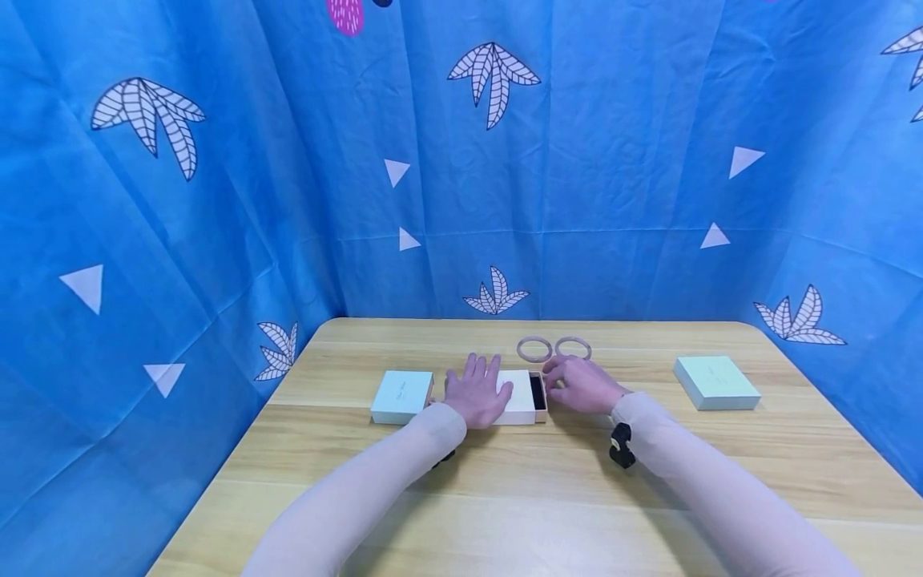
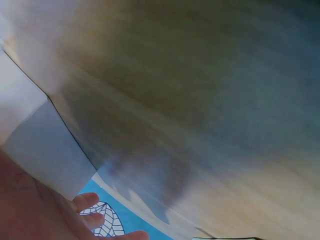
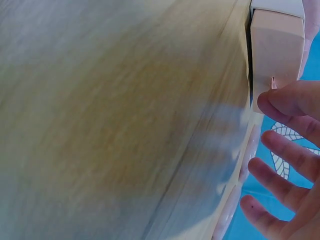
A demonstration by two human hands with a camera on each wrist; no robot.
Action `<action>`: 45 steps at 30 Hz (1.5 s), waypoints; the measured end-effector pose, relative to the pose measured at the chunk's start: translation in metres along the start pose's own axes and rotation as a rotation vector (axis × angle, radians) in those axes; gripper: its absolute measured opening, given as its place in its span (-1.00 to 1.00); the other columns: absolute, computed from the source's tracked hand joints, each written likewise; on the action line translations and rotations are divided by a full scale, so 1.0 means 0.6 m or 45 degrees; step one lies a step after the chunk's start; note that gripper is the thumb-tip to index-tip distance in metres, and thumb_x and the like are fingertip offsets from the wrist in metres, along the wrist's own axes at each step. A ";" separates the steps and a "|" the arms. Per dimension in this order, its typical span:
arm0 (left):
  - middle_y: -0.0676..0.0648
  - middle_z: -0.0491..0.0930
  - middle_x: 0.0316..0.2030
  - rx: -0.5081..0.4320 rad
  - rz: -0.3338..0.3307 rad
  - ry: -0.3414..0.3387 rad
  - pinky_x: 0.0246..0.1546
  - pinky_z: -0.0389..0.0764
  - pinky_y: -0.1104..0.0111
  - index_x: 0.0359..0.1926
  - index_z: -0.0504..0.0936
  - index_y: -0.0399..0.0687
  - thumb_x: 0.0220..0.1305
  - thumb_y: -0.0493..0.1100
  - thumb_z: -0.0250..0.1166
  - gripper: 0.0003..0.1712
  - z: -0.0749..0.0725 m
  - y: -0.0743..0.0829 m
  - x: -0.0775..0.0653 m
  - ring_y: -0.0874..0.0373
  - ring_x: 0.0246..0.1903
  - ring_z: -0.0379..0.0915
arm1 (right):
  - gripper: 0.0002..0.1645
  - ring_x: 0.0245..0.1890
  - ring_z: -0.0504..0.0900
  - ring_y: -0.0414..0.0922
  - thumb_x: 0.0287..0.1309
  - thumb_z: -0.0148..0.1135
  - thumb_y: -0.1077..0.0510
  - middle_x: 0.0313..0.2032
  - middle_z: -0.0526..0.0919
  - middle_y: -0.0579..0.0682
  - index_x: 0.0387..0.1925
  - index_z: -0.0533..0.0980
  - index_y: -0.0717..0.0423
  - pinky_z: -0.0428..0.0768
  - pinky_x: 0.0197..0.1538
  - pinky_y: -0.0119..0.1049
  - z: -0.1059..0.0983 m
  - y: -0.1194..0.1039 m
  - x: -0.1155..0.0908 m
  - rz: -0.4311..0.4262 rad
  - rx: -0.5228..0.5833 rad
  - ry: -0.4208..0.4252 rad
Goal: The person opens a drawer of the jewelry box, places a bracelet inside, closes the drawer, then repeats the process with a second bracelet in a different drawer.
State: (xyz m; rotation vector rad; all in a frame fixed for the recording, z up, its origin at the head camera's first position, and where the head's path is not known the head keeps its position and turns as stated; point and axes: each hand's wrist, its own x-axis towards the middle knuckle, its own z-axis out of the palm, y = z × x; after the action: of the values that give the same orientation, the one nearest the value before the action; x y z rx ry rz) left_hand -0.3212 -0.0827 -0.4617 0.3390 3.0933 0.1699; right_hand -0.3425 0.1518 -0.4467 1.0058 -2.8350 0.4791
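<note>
One white box (image 1: 515, 397), long axis sideways, drawer (image 1: 538, 393) rightward; left grip (image 1: 476, 399) splayed, right grip (image 1: 580, 385) pinching tab (image 3: 273, 84).

A hand could pass between the right hand (image 1: 582, 386) and the green box (image 1: 717, 381) near the right edge of the worktop (image 1: 497, 505), but two rings (image 1: 534, 361) bar that hand's way to the far edge and a blue box (image 1: 402, 394) the left hand's (image 1: 476, 397) way leftward.
</note>
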 end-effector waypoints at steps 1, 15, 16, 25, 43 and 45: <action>-0.10 -0.01 0.59 -0.002 0.002 0.003 0.45 -0.01 -0.26 0.63 -0.09 0.15 0.48 0.40 -0.41 -0.15 -0.001 0.000 0.000 -0.06 0.60 -0.26 | -0.91 0.15 0.62 0.18 0.19 0.35 0.12 0.13 0.66 0.12 -0.32 0.75 -0.08 0.50 0.24 0.20 0.000 0.001 0.000 -0.001 0.000 -0.001; -0.12 0.00 0.59 -0.021 0.006 0.011 0.46 -0.03 -0.27 0.63 -0.08 0.13 0.48 0.39 -0.40 -0.15 0.001 0.001 -0.001 -0.06 0.60 -0.25 | -0.91 0.13 0.62 0.18 0.18 0.35 0.12 0.11 0.66 0.12 -0.33 0.75 -0.07 0.51 0.23 0.19 -0.003 0.006 -0.007 0.001 -0.003 -0.002; -0.12 -0.01 0.59 -0.025 0.007 0.010 0.46 -0.03 -0.27 0.63 -0.08 0.13 0.48 0.39 -0.40 -0.15 0.000 0.001 -0.002 -0.06 0.60 -0.26 | -0.91 0.13 0.62 0.19 0.17 0.35 0.12 0.11 0.66 0.12 -0.33 0.75 -0.07 0.50 0.23 0.19 -0.003 0.007 -0.008 0.001 -0.003 -0.001; -0.12 0.02 0.59 -0.012 0.017 0.021 0.45 0.01 -0.26 0.62 -0.06 0.12 0.49 0.37 -0.40 -0.16 -0.007 0.002 -0.006 -0.07 0.60 -0.22 | -0.88 0.14 0.62 0.20 0.15 0.35 0.15 0.13 0.66 0.11 -0.29 0.76 -0.06 0.49 0.25 0.21 -0.003 0.019 -0.014 0.020 0.042 0.021; -0.07 -0.03 0.60 0.024 -0.026 -0.020 0.47 -0.03 -0.26 0.63 -0.14 0.19 0.45 0.44 -0.43 -0.13 0.008 -0.001 0.009 -0.05 0.61 -0.29 | -0.89 0.09 0.65 0.22 0.15 0.35 0.16 0.11 0.66 0.18 -0.32 0.76 0.00 0.53 0.19 0.21 -0.015 0.025 -0.030 0.009 0.019 0.014; -0.07 -0.04 0.61 0.018 -0.018 -0.020 0.47 -0.04 -0.26 0.63 -0.15 0.20 0.46 0.43 -0.44 -0.13 0.008 -0.002 0.009 -0.04 0.61 -0.30 | -0.89 0.08 0.65 0.23 0.14 0.35 0.17 0.11 0.66 0.18 -0.32 0.76 0.00 0.53 0.18 0.22 -0.016 0.026 -0.031 0.008 0.020 0.010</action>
State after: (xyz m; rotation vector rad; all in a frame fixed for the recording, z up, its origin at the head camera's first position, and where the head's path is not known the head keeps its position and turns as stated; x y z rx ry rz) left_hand -0.3266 -0.0824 -0.4668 0.3172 3.0822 0.1442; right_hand -0.3380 0.1776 -0.4453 0.9961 -2.8324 0.5052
